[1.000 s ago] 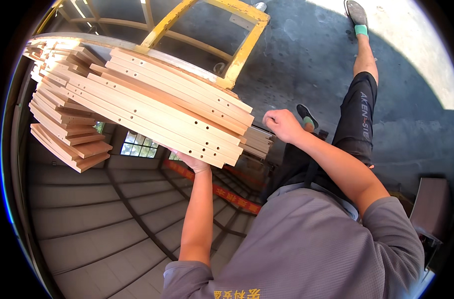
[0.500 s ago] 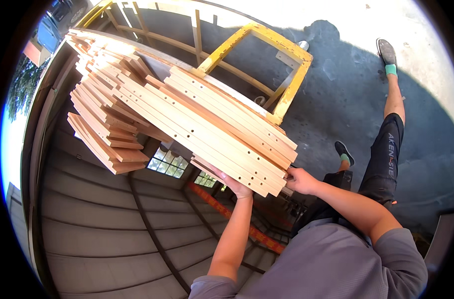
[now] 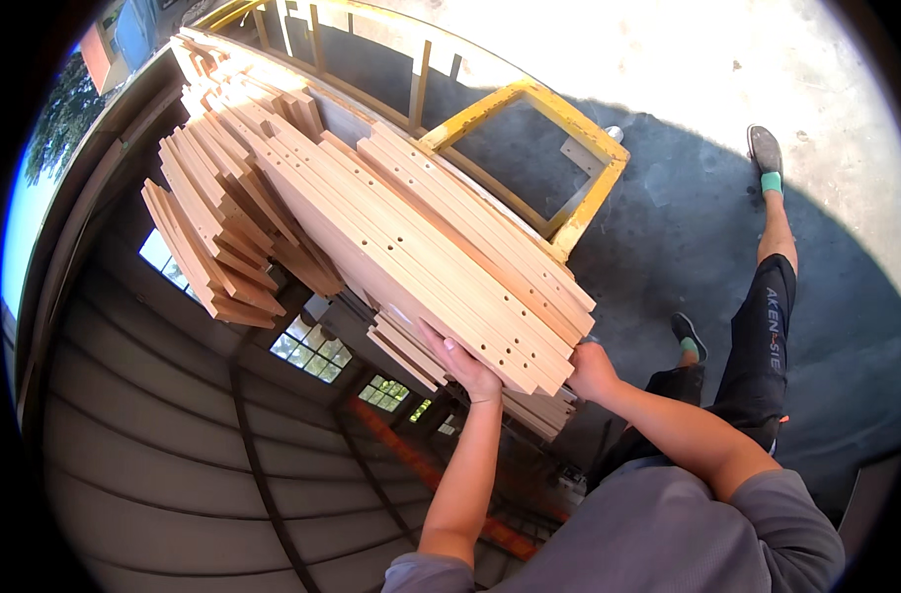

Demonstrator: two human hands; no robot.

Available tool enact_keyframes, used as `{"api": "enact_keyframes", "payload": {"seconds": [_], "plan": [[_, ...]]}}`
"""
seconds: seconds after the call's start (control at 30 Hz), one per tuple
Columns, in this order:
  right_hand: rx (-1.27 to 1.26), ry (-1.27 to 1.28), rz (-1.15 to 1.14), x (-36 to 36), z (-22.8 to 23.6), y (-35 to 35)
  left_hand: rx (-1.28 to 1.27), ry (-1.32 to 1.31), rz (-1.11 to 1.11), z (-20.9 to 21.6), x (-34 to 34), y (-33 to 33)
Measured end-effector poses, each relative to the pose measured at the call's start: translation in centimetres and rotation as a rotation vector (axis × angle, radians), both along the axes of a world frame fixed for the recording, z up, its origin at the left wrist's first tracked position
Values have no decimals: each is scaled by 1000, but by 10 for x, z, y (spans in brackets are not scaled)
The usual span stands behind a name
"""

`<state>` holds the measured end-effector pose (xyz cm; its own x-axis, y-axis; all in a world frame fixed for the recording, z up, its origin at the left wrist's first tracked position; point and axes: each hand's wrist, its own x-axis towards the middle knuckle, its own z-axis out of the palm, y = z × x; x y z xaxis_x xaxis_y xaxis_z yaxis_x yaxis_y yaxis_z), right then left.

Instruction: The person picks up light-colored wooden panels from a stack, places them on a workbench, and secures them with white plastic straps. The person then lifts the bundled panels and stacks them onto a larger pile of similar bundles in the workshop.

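A bundle of pale wooden boards with small drilled holes along their edges slants from upper left toward me. My left hand presses against the broad side of the bundle near its close end, thumb showing and some fingers hidden. At the right corner of that end, my right hand is closed on the boards, its fingertips out of sight behind the wood. More drilled boards lie alongside, on the right of the bundle. Shorter boards show just beyond my left hand.
A yellow metal frame rises at the end of the cart or rack carrying the wood. Uneven stacked boards jut out at the left. Grey concrete floor lies to the right, with my legs and shoes over it.
The view has shifted, so the yellow frame and far boards sit lower in the picture. Both hands stay at the same end of the bundle, and its side face shows more.
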<state>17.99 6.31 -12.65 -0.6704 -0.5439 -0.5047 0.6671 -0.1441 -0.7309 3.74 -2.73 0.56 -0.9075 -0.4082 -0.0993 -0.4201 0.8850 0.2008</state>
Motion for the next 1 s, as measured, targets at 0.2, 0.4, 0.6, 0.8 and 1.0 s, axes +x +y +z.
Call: {"api": "enact_keyframes", "payload": {"seconds": [0.2,0.4,0.6,0.8,1.0], "plan": [[-21,3,-178,-1,-3,-3,37,-83,-357,22,48,-29],[17,-171,-531,19,9,-33,-98,-194,-633,33,137,-150],[202,-83,-453,43,12,-120,-196,25,-703,14,149,-140],[326,113,-558,59,7,-146,-308,1,-597,13,156,-129],[427,271,-570,55,-7,-146,467,88,-451,53,131,-184]]}}
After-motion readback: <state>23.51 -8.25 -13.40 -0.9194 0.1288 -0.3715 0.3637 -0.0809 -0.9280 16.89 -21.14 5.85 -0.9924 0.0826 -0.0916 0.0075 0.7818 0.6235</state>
